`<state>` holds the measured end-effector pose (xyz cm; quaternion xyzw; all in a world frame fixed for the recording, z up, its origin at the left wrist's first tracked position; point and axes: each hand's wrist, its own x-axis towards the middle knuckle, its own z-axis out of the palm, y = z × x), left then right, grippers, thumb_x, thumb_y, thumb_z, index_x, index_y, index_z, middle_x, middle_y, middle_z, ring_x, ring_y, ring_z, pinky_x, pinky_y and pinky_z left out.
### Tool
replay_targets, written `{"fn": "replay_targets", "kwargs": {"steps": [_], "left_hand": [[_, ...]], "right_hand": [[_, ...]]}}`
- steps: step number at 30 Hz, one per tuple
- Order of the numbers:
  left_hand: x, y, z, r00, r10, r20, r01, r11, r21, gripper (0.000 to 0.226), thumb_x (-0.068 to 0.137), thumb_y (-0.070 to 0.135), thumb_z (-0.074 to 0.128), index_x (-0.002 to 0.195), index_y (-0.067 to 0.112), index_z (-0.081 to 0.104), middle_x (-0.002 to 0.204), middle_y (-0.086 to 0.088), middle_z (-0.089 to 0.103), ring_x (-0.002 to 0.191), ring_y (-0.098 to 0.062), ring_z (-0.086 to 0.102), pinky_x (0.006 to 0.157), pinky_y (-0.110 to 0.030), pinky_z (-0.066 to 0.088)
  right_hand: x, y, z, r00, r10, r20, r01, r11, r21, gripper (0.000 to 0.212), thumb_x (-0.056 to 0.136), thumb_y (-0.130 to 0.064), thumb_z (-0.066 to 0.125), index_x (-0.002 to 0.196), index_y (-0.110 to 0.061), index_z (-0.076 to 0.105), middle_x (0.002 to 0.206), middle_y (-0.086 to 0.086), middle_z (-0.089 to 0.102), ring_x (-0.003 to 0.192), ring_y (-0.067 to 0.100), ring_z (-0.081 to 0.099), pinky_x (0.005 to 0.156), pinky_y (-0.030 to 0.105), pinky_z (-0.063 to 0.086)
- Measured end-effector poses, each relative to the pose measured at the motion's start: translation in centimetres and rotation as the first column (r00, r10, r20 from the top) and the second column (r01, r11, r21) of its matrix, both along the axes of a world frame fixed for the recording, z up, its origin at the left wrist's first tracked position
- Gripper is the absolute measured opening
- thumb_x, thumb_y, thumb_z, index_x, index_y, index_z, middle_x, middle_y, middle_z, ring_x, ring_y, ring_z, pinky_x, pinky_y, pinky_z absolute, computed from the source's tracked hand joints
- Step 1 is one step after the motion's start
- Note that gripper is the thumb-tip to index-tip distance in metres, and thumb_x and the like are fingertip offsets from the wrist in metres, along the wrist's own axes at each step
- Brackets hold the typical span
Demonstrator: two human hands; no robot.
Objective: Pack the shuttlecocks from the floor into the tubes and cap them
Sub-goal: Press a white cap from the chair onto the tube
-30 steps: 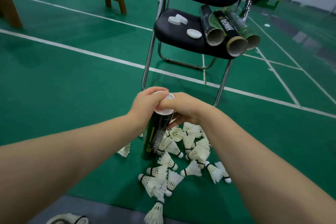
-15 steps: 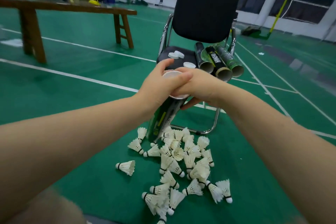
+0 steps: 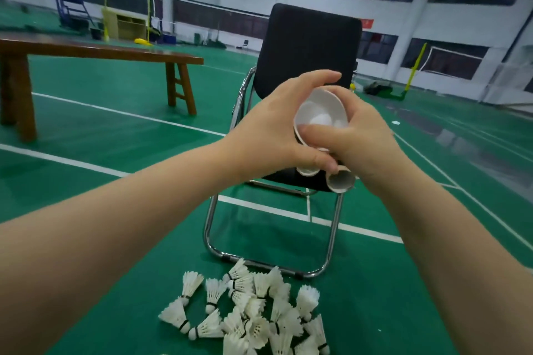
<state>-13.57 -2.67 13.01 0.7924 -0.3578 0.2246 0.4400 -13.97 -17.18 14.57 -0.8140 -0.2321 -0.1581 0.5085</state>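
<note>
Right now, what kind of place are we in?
Most likely an indoor badminton hall: the green floor has white court lines, a yellow net post stands at the back, and shuttlecocks lie piled on the floor.

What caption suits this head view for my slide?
The left hand and right hand grip a shuttlecock tube, white end toward the camera, before a black chair; loose shuttlecocks piled on the floor.

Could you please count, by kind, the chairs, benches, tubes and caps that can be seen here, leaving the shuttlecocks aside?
Chair: 1
Bench: 1
Tubes: 2, the held tube in the left hand and right hand, and the open tube on the seat
Caps: 2, the cap on the held tube and the loose cap on the seat
Total: 6
</note>
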Motion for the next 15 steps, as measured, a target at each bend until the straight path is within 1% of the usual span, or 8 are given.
{"fn": "replay_targets", "kwargs": {"steps": [2, 4, 6, 8, 10, 13, 15], "left_hand": [[2.9, -0.5, 0.3, 0.998, -0.001, 0.057, -0.003, 0.998, 0.059, 0.094, 0.058, 0.035, 0.089, 0.130, 0.042, 0.029, 0.130, 0.015, 0.042, 0.118, 0.002, 0.041, 0.100, -0.011, 0.033], [5.7, -1.1, 0.3, 0.995, 0.008, 0.096, -0.018, 0.995, 0.102, 0.095, 0.059, 0.035, 0.088, 0.132, 0.042, 0.028, 0.128, 0.017, 0.039, 0.114, 0.005, 0.038, 0.094, -0.001, 0.028], [8.5, -1.7, -0.1, 0.992, 0.020, 0.123, -0.036, 0.991, 0.128, 0.095, 0.058, 0.034, 0.087, 0.135, 0.037, 0.031, 0.127, 0.017, 0.037, 0.111, 0.007, 0.036, 0.090, 0.006, 0.024], [11.0, -2.2, -0.9, 0.990, 0.028, 0.139, -0.049, 0.988, 0.146, 0.095, 0.059, 0.031, 0.087, 0.138, 0.029, 0.035, 0.126, 0.016, 0.037, 0.111, 0.007, 0.034, 0.090, 0.007, 0.022], [13.4, -2.5, -2.1, 0.989, 0.037, 0.141, -0.061, 0.984, 0.166, 0.092, 0.060, 0.027, 0.087, 0.138, 0.025, 0.038, 0.126, 0.015, 0.037, 0.111, 0.006, 0.034, 0.090, 0.007, 0.022], [16.6, -3.0, -4.1, 0.985, 0.082, 0.150, -0.112, 0.973, 0.204, 0.091, 0.063, 0.028, 0.086, 0.140, 0.027, 0.037, 0.133, 0.010, 0.040, 0.114, 0.002, 0.033, 0.090, 0.005, 0.020], [18.4, -3.2, -5.3, 0.980, 0.111, 0.163, -0.145, 0.965, 0.219, 0.092, 0.065, 0.029, 0.085, 0.142, 0.028, 0.034, 0.138, 0.007, 0.041, 0.114, 0.004, 0.031, 0.089, 0.006, 0.018]], "right_hand": [[2.2, -0.6, 0.0, 0.998, -0.028, 0.050, 0.027, 0.999, 0.025, 0.039, 0.071, -0.013, 0.073, 0.092, -0.040, 0.054, 0.087, -0.013, 0.061, 0.073, -0.001, 0.060, 0.060, 0.012, 0.050], [4.7, -1.2, -0.5, 0.994, -0.066, 0.084, 0.061, 0.996, 0.062, 0.041, 0.071, -0.012, 0.074, 0.096, -0.037, 0.054, 0.090, -0.012, 0.061, 0.078, 0.002, 0.060, 0.061, 0.012, 0.049], [7.1, -1.7, -1.2, 0.988, -0.115, 0.104, 0.109, 0.992, 0.069, 0.042, 0.070, -0.013, 0.074, 0.102, -0.034, 0.054, 0.092, -0.011, 0.062, 0.080, 0.004, 0.060, 0.062, 0.012, 0.048], [9.4, -2.0, -2.0, 0.980, -0.158, 0.120, 0.153, 0.987, 0.050, 0.044, 0.070, -0.016, 0.075, 0.104, -0.034, 0.053, 0.091, -0.013, 0.061, 0.079, 0.004, 0.059, 0.061, 0.010, 0.047], [11.6, -2.3, -3.1, 0.973, -0.188, 0.137, 0.186, 0.982, 0.025, 0.044, 0.069, -0.019, 0.075, 0.104, -0.034, 0.052, 0.089, -0.015, 0.060, 0.078, 0.002, 0.058, 0.060, 0.009, 0.044], [14.5, -2.8, -5.0, 0.967, -0.201, 0.159, 0.208, 0.978, -0.029, 0.044, 0.070, -0.021, 0.075, 0.105, -0.034, 0.051, 0.089, -0.017, 0.058, 0.080, -0.001, 0.056, 0.062, 0.007, 0.043], [16.3, -3.0, -6.2, 0.965, -0.204, 0.163, 0.216, 0.975, -0.058, 0.047, 0.071, -0.021, 0.074, 0.106, -0.037, 0.048, 0.091, -0.019, 0.057, 0.084, 0.001, 0.056, 0.065, 0.010, 0.045]]}}
